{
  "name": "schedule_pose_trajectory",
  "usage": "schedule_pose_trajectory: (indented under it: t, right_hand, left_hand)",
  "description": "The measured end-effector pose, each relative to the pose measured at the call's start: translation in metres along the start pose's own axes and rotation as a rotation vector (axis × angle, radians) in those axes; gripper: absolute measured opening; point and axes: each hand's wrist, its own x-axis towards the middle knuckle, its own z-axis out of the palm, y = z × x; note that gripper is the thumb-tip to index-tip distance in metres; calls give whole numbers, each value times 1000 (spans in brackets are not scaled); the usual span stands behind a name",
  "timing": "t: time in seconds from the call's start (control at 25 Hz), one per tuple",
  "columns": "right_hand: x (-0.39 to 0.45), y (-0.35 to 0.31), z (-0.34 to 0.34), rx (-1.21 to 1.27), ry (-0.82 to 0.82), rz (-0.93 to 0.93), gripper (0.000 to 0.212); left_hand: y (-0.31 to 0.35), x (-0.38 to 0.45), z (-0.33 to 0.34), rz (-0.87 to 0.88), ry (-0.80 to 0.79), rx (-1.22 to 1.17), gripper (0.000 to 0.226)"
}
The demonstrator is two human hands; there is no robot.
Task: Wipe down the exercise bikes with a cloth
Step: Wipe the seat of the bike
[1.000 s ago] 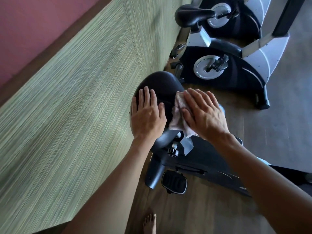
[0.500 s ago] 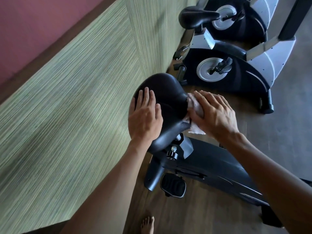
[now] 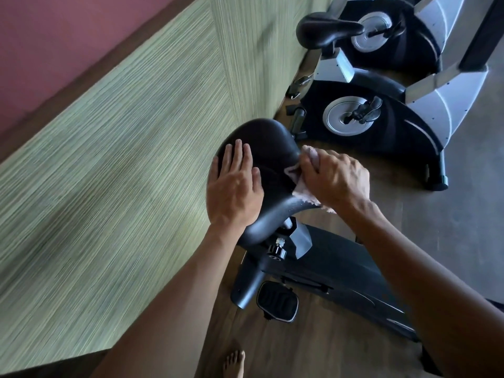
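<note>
Lighting is soft and moderate, daylight in character, with no hard-edged shadows. Brightest zones are the grey floor [image 3: 463,219] at right and the silver panels of the further bike [image 3: 447,105]. The near saddle [image 3: 270,148] carries a dull sheen along its lower edge, without harsh glare. The striped wall panel [image 3: 109,173] is smeared by motion blur, worst toward the left and lower frame. Wide-angle distortion bends straight lines at the edges. Forearms at the bottom read dark and slightly soft.
</note>
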Motion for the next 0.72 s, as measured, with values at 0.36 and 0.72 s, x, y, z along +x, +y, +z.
schedule_pose_trajectory:
  t: [0.36,0.72]
  right_hand:
    - [-8,12,9,1,16,-429,63]
    - [6,-7,13,22,-86,-596,65]
  left_hand:
    - [-2,1,-1,12,3,-3,62]
    - [-6,1,-3,1,21,-74,63]
